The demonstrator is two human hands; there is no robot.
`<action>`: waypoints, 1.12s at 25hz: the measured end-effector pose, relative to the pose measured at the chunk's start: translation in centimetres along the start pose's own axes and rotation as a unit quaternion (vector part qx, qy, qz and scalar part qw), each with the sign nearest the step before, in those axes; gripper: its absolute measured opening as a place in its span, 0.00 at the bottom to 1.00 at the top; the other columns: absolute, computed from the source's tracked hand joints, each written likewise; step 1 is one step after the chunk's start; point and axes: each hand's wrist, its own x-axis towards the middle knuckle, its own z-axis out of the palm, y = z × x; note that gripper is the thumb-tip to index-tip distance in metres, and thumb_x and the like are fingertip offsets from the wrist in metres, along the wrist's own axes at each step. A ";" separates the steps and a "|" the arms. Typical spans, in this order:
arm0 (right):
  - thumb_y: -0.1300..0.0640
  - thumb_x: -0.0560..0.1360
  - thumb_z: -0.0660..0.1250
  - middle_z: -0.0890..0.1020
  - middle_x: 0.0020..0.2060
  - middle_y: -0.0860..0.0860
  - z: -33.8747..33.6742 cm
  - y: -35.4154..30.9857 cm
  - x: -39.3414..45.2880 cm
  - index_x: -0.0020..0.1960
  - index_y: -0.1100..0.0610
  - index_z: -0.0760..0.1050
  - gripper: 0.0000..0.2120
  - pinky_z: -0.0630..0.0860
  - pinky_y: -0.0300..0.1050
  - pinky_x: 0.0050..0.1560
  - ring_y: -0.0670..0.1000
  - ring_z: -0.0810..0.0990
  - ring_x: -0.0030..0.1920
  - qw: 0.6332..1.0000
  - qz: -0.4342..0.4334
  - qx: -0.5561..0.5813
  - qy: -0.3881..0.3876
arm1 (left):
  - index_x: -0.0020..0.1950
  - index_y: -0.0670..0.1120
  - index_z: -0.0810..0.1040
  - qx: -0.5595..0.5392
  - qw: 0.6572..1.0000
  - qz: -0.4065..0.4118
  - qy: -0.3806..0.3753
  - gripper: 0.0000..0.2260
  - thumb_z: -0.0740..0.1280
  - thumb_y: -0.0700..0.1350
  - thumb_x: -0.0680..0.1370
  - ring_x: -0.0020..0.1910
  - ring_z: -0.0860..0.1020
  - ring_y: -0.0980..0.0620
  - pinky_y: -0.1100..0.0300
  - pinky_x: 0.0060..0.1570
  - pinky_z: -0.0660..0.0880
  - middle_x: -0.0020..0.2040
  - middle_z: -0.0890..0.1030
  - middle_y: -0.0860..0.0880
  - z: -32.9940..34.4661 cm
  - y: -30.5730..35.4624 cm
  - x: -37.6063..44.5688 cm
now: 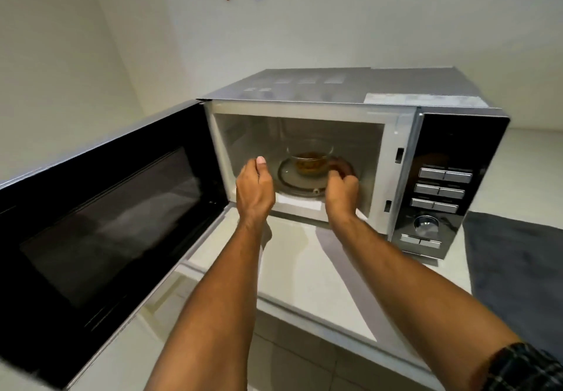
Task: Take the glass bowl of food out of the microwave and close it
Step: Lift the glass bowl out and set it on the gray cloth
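A silver microwave point(304, 95) stands on a white counter with its black door point(100, 223) swung wide to the left. Inside, a clear glass bowl point(309, 162) holding brown food sits on the glass turntable point(289, 178). My left hand point(254, 189) is at the cavity's mouth, left of the bowl, fingers curled with the thumb up, holding nothing. Just inside the opening, my right hand point(341, 191) is at the bowl's right side with its fingers bent toward the bowl. Whether they touch the glass is unclear.
The control panel point(441, 183) with buttons and a dial is on the microwave's right. A dark grey cloth point(515, 265) lies on the counter point(304, 268) at the right. The open door fills the left side. A white wall with leaf and flower decorations is behind.
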 end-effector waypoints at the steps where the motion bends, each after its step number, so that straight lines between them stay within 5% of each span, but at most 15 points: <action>1: 0.57 0.81 0.62 0.81 0.44 0.50 0.1 -0.5 0.9 0.61 0.59 0.80 0.12 0.74 0.46 0.53 0.51 0.79 0.48 1.000 0.014 0.013 0.008 | 0.49 0.44 0.75 -0.028 0.999 -0.026 -0.021 0.19 0.51 0.54 0.84 0.49 0.76 0.45 0.55 0.46 0.68 0.47 0.78 0.45 1.2 0.3 0.5; 4: 0.49 0.83 0.62 0.79 0.68 0.53 1.3 -1.6 4.2 0.72 0.55 0.74 0.21 0.71 0.48 0.67 0.55 0.76 0.67 1.000 -0.017 -0.004 0.007 | 0.55 0.45 0.77 -0.113 0.984 -0.119 -0.077 0.21 0.52 0.58 0.84 0.53 0.77 0.44 0.51 0.54 0.72 0.52 0.78 0.45 4.1 1.6 2.2; 7: 0.44 0.84 0.55 0.70 0.76 0.54 2.5 -2.0 6.7 0.79 0.55 0.64 0.27 0.64 0.49 0.73 0.58 0.68 0.75 0.997 -0.026 -0.075 -0.015 | 0.67 0.46 0.74 -0.221 0.943 -0.227 -0.103 0.24 0.55 0.62 0.81 0.58 0.73 0.45 0.51 0.62 0.68 0.58 0.75 0.47 6.3 2.6 3.9; 14: 0.36 0.83 0.49 0.77 0.70 0.57 4.4 -1.2 8.9 0.76 0.57 0.68 0.32 0.68 0.56 0.72 0.59 0.76 0.67 0.989 -0.005 -0.125 -0.081 | 0.75 0.44 0.67 -0.319 0.891 -0.267 -0.182 0.31 0.53 0.65 0.80 0.69 0.72 0.40 0.45 0.73 0.65 0.72 0.73 0.41 11.3 1.1 7.7; 22: 0.37 0.84 0.48 0.70 0.76 0.57 4.6 -1.8 7.5 0.81 0.56 0.57 0.32 0.66 0.53 0.72 0.60 0.71 0.73 0.985 0.032 -0.137 -0.097 | 0.72 0.47 0.70 -0.331 0.884 -0.285 -0.167 0.29 0.51 0.65 0.81 0.61 0.76 0.42 0.46 0.68 0.70 0.63 0.78 0.44 10.2 2.0 6.0; 25: 0.36 0.83 0.48 0.72 0.73 0.58 4.6 -2.7 6.0 0.79 0.56 0.62 0.32 0.68 0.53 0.71 0.59 0.73 0.70 0.988 0.039 -0.126 -0.085 | 0.65 0.50 0.75 -0.328 0.882 -0.308 -0.143 0.31 0.53 0.70 0.75 0.59 0.78 0.43 0.45 0.67 0.71 0.59 0.80 0.44 9.1 2.3 4.3; 28: 0.34 0.81 0.51 0.78 0.68 0.55 4.3 -2.7 3.8 0.75 0.52 0.68 0.30 0.71 0.55 0.70 0.57 0.77 0.66 0.991 0.037 -0.088 -0.095 | 0.51 0.47 0.77 -0.305 0.912 -0.262 -0.084 0.21 0.52 0.61 0.82 0.57 0.78 0.45 0.53 0.63 0.72 0.52 0.79 0.46 6.9 3.8 2.2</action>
